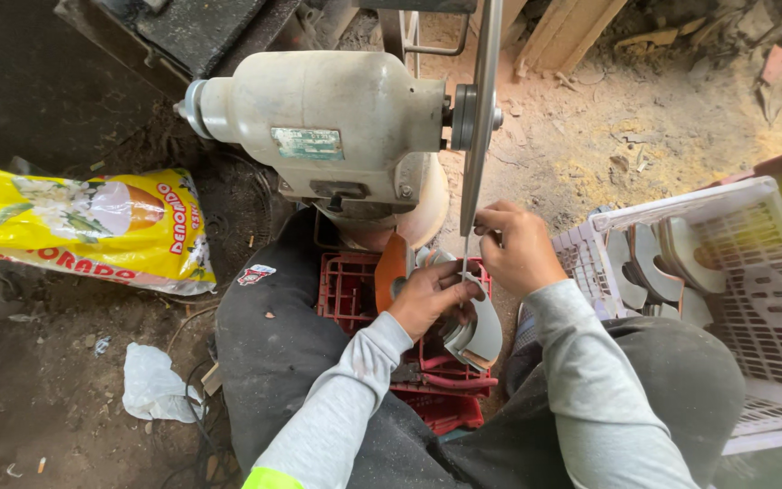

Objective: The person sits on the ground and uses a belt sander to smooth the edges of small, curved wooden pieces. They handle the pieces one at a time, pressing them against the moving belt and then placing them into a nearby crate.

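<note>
While my left hand [427, 299] grips a curved grey piece [480, 333] over the red crate [348, 288], fingers partly hidden, right hand [518, 246] pinches it at the disc [480, 118] edge, white basket [771, 299] cut off right.

Tight spot: big motor [319, 127] sits just above both hands, thin wheel [480, 118] right by them. Red crate [350, 285] under, white basket [753, 299] blocks right side. Open dirt floor [65, 380] on left, w/ yellow bag [83, 226].

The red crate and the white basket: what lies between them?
In the head view, the person's right leg in dark trousers lies between the red crate and the white basket.
</note>
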